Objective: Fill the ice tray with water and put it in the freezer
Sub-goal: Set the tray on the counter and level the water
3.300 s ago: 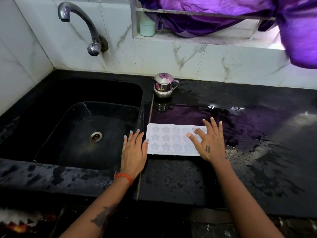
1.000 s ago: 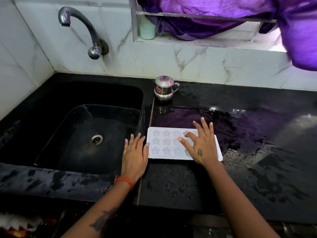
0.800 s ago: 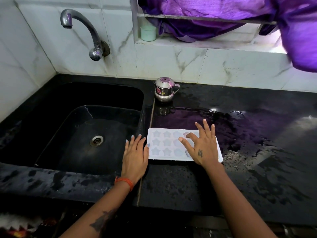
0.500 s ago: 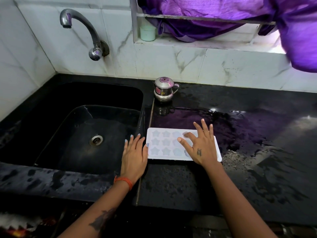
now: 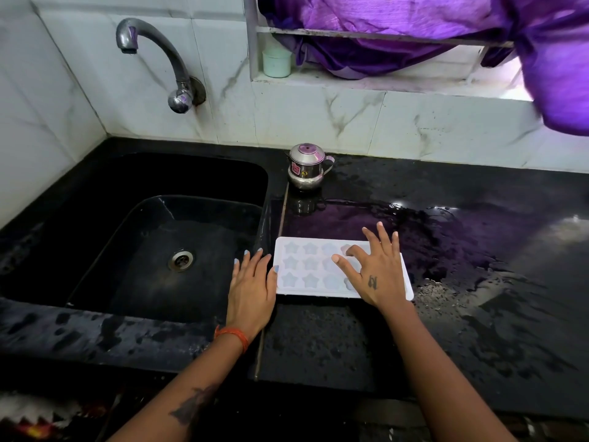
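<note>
A white ice tray [image 5: 306, 266] with star-shaped moulds lies flat on the wet black counter [image 5: 318, 339], just right of the sink. My right hand [image 5: 373, 275] rests on the tray's right half with fingers spread, covering several moulds. My left hand [image 5: 251, 291] lies flat on the counter at the tray's left end, its thumb touching the tray's edge, fingers apart. The metal tap [image 5: 165, 59] stands on the wall above the sink; no water runs from it.
The black sink [image 5: 159, 250] with a round drain [image 5: 181, 260] fills the left side. A small steel pot [image 5: 306, 165] stands behind the tray. Water pools on the counter at right. A pale cup [image 5: 276, 63] and purple cloth [image 5: 414, 30] sit at the window ledge.
My right hand has slid slightly left across the tray. The left hand and the tray have stayed where they were.
</note>
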`<action>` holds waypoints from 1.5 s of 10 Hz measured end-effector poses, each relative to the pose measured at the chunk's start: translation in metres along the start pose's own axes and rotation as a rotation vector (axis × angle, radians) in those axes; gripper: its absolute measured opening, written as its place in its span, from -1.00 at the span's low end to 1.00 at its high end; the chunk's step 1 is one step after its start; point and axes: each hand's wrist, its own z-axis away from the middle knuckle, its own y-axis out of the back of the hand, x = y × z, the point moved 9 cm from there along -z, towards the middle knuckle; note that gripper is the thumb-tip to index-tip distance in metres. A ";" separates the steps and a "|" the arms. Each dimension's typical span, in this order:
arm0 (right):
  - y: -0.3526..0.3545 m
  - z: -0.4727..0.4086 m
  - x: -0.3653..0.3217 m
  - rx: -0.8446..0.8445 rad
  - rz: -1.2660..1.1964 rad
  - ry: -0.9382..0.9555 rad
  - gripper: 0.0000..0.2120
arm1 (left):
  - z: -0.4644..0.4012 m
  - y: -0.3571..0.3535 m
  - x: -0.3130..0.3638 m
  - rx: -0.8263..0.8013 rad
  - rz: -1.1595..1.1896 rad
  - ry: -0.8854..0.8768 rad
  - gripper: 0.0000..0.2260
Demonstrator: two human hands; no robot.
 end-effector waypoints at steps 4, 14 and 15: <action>-0.001 0.000 -0.002 -0.055 0.008 -0.010 -0.19 | 0.000 0.000 0.000 0.006 0.013 -0.004 -0.35; 0.045 -0.023 -0.031 0.170 -0.181 0.027 -0.48 | -0.001 0.001 -0.001 -0.008 0.031 -0.001 -0.32; 0.031 -0.021 -0.038 0.106 -0.179 0.026 -0.40 | -0.001 0.001 -0.001 -0.007 0.026 0.001 -0.32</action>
